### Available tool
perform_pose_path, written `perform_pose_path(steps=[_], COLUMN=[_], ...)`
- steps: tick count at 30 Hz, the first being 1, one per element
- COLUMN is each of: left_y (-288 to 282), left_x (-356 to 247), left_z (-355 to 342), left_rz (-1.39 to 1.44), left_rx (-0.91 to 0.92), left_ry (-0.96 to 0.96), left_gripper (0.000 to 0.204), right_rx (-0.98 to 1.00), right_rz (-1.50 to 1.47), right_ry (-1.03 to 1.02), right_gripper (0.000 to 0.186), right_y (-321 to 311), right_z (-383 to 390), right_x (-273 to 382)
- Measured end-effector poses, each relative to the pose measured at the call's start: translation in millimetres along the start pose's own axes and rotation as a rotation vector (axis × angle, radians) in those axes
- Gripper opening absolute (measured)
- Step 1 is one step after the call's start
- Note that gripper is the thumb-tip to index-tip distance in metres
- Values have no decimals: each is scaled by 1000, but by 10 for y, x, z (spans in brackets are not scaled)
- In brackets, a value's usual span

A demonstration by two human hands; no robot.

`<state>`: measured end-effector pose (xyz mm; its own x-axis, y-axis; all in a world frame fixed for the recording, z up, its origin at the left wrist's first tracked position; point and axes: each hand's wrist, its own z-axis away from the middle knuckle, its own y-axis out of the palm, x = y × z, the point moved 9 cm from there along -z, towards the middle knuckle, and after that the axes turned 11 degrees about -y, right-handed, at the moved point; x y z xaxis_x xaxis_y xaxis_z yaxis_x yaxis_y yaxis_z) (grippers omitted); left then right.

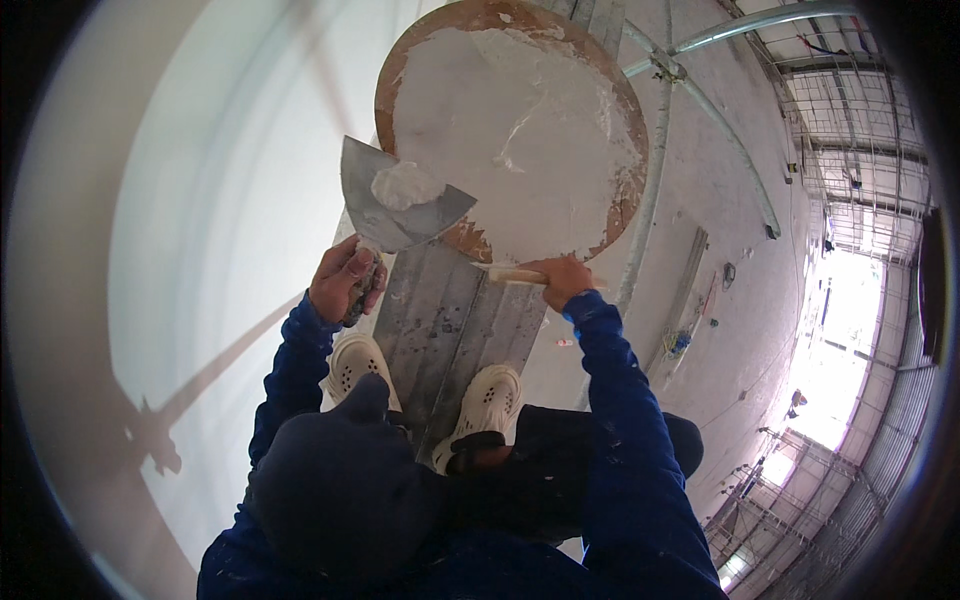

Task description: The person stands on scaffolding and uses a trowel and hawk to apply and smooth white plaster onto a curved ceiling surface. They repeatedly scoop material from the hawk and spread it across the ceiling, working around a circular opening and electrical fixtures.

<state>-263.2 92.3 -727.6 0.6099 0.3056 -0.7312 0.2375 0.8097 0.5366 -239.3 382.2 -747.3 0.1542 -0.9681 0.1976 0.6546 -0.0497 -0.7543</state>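
Note:
My left hand (343,284) is closed around the handle of a broad putty knife (372,217). Its wide grey blade fans out away from me and carries a lump of white putty (405,186). Just right of the blade is a round brown board (633,125), most of its face coated in white putty. At the board's near edge my right hand (566,281) grips a pale, narrow tool (508,274), seen edge-on, so its exact kind is unclear. The tool points left, toward the putty knife.
Grey metal planks (418,318) run under the board and my clogs (490,400). A white wall (200,200) rises close on the left. Scaffold tubes (655,190) stand at the right, with the floor (740,320) far below. Loose items (678,343) lie there.

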Motion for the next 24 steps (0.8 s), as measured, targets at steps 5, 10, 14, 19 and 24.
perform_pose_path(steps=[5,10,14,19,24], left_y=[39,156,111,61,214], left_x=[161,199,207,327,416], left_z=[76,113,63,62,-38], left_rz=[-90,-112,-121,-154,-168], left_rx=[27,147,103,65,132], left_ry=[-62,-58,-45,-92,-69], left_gripper=[39,36,34,35,39], right_rx=[-342,-879,-935,-1043,-936], right_rz=[-606,-1485,-1328,-1670,-2008], right_ry=[36,-222,-167,-180,-706], right_gripper=[45,55,57,51,38], right_y=[108,-941,-1080,-740,-874], right_z=[103,406,430,486,532], right_x=[-1023,-433,-538,-645,-84])
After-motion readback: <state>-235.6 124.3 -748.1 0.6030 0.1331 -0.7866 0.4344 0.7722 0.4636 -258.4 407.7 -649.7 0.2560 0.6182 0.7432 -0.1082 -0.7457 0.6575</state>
